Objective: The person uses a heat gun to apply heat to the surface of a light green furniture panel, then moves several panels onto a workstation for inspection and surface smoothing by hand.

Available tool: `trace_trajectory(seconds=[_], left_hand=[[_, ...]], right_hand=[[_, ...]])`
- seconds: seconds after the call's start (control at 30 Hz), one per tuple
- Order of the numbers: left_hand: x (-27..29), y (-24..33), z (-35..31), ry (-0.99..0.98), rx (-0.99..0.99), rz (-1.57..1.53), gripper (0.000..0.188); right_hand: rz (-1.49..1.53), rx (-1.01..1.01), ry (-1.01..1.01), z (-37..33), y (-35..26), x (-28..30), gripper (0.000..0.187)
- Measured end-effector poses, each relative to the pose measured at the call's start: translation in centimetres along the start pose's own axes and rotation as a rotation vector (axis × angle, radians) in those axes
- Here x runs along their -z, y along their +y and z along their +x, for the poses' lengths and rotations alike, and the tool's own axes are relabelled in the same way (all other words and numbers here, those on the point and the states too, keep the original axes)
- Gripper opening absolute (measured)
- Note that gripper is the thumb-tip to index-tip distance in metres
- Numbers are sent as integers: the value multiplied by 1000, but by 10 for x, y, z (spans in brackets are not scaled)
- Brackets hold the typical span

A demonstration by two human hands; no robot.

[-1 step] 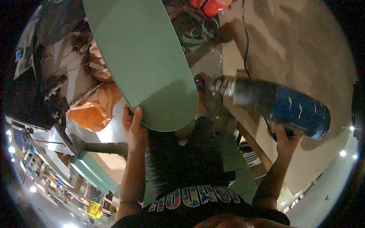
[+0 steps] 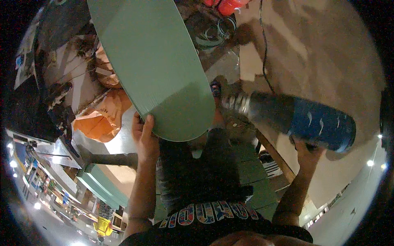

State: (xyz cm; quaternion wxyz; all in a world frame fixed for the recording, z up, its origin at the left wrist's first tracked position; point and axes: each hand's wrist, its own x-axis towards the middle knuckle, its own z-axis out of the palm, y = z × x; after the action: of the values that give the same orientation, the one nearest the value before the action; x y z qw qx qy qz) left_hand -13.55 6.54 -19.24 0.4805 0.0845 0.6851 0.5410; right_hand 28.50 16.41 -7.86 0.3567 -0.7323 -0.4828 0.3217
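My left hand grips the left edge of a long pale-green panel near its rounded near end. The thumb lies on top, and the fingers pass out of sight beneath. Faint ridges cross the panel's surface, and its far end runs out of view. On the right, my right hand is closed around the handle of a blue and dark heat gun. Its metal nozzle points left, toward the panel's right edge but apart from it. The handle is mostly covered by the hand.
An orange bag lies left of the panel. A black cord runs down the tan surface and passes behind the heat gun. Coiled strips and a red object are at the far side.
The heat gun and my right hand have dropped slightly toward me, with the nozzle swinging a little down and left. The panel and my left hand have barely moved.
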Motion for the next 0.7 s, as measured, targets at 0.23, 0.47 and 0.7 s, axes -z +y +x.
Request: trace_trajectory(seconds=[0.23, 0.47, 0.7], left_hand=[[27, -23, 11, -23, -39, 91, 48], [76, -114, -22, 87, 94, 252, 45], [65, -164, -59, 28, 14, 761, 32]], right_hand=[[-106, 13, 1, -9, 39, 22, 45], [-104, 25, -56, -15, 95, 19, 45], [-90, 30, -90, -15, 121, 17, 46]])
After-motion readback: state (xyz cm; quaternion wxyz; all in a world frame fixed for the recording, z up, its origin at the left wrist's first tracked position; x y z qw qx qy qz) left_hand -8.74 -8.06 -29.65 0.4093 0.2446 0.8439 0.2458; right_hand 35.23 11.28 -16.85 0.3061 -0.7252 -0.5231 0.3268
